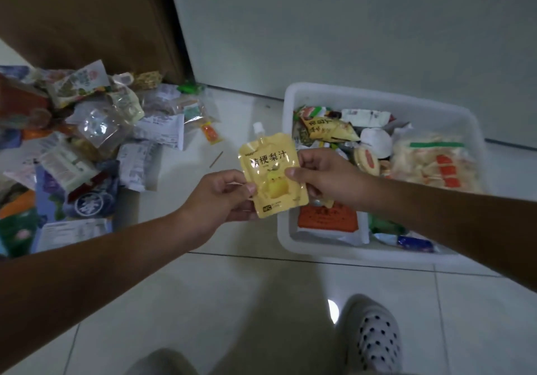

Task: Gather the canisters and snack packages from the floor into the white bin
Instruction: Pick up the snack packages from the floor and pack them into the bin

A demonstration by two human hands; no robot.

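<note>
A yellow spouted drink pouch (271, 175) with a white cap hangs above the floor at the left rim of the white bin (374, 100). My left hand (225, 195) pinches its lower left edge. My right hand (321, 175) pinches its right edge. The bin stands on the tiles at the right and holds several snack packages, among them a large clear bag of rice crackers (436, 165) and an orange-labelled pack (328, 217). A heap of snack packages (84, 148) lies on the floor at the left.
A brown door (96, 17) rises behind the heap, with a pale wall (348, 25) behind the bin. A small orange sachet (210, 133) and a thin stick (216, 159) lie on the tiles between heap and bin. My dotted sock (374, 337) shows at the bottom right.
</note>
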